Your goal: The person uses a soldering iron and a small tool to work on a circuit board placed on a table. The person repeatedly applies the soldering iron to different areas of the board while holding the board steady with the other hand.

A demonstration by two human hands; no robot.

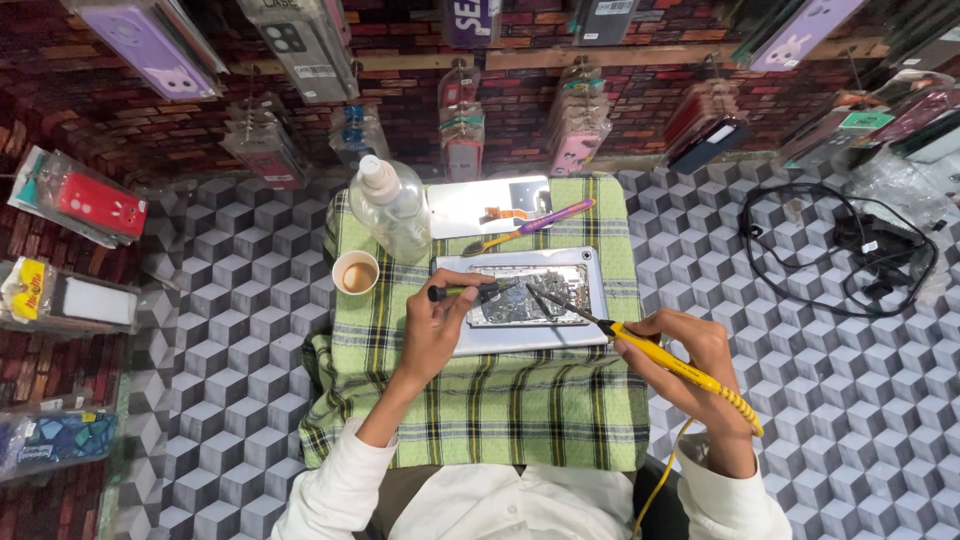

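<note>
An opened phone (pixel 525 297) with its circuit board showing lies on a green plaid cloth (pixel 480 400). My left hand (pixel 437 325) rests at the phone's left edge and holds a thin black tool (pixel 465 291) pointing right over the board. My right hand (pixel 695 365) grips a yellow-handled soldering iron (pixel 680 367); its dark tip reaches left and touches the board near the middle. A yellow cord runs down from the iron's handle.
A clear plastic bottle (pixel 390 210) and a small paper cup of tea (pixel 356 272) stand at the cloth's left back. A detached phone panel (pixel 487 205) and a purple-yellow tool (pixel 530 227) lie behind. Black cables (pixel 850 250) coil at right. Packaged phone cases hang around.
</note>
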